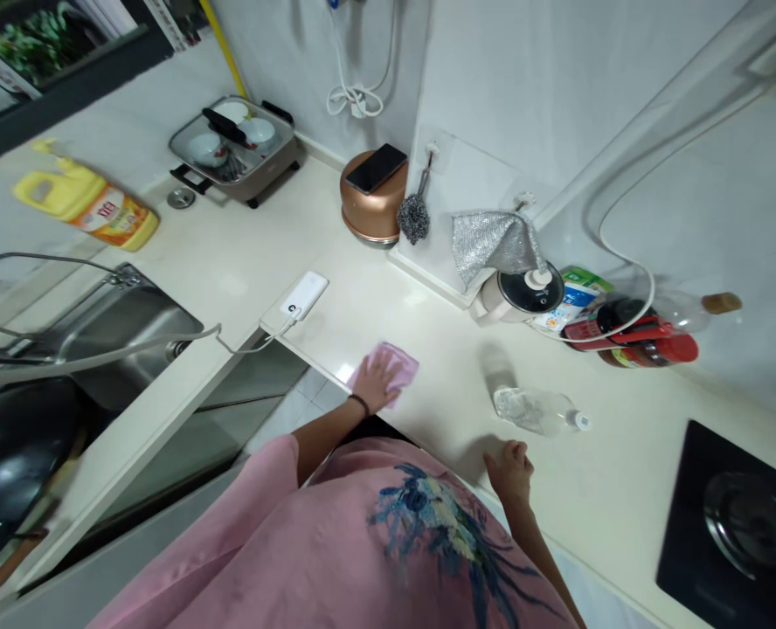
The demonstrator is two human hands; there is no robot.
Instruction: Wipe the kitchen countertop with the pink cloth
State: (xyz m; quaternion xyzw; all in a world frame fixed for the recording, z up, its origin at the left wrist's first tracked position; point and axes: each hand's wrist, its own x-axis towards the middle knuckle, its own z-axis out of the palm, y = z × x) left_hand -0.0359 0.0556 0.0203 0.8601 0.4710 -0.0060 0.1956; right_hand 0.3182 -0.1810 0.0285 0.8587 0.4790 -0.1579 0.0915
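Observation:
My left hand (376,382) presses flat on a pink cloth (398,365) lying on the white countertop (427,323), near its front edge. My right hand (511,472) rests on the counter's front edge with curled fingers and holds nothing. A clear plastic bottle (538,411) lies on its side just beyond my right hand, not touched by it. A white power bank (303,295) with a cable lies to the left of the cloth.
A steel sink (119,328) with a tap and a black wok (14,463) are at left. A yellow jug (90,203), an electric grill pan (237,148), a copper pot with a phone on it (371,196), a small kettle (523,293), sauce bottles (637,341) and a black hob (735,524) ring the counter.

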